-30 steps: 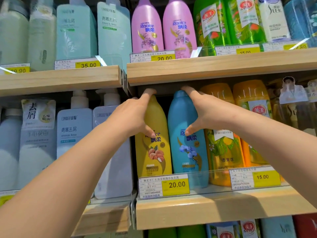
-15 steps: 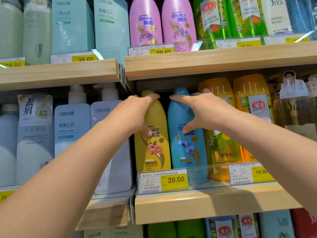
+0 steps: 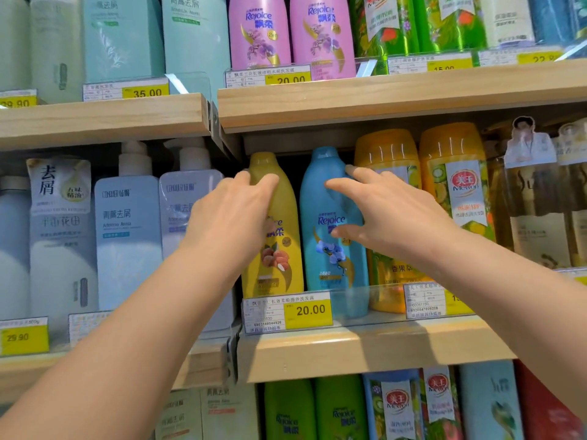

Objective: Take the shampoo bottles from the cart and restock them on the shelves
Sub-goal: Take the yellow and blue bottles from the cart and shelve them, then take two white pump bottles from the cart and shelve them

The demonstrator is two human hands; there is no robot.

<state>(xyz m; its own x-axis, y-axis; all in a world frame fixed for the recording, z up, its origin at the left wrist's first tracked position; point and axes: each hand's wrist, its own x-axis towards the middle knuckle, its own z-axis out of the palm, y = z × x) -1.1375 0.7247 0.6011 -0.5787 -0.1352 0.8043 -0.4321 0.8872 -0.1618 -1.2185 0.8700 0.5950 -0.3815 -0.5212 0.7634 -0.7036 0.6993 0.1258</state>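
Head view: yellow bottle (image 3: 287,249), blue bottle (image 3: 333,271) upright on shelf (image 3: 365,347)

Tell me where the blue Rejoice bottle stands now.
The blue Rejoice bottle stands on the middle shelf, between the yellow Rejoice bottle and an orange Meiwang bottle.

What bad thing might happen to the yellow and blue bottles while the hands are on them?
1. The left hand and right hand hold the yellow Rejoice bottle and blue Rejoice bottle near their tops, so a push might tip them backward.
2. The blue bottle stands right beside the orange Meiwang bottle; shifting it could nudge that one.
3. Lifting could bump the caps on the wooden shelf just above.
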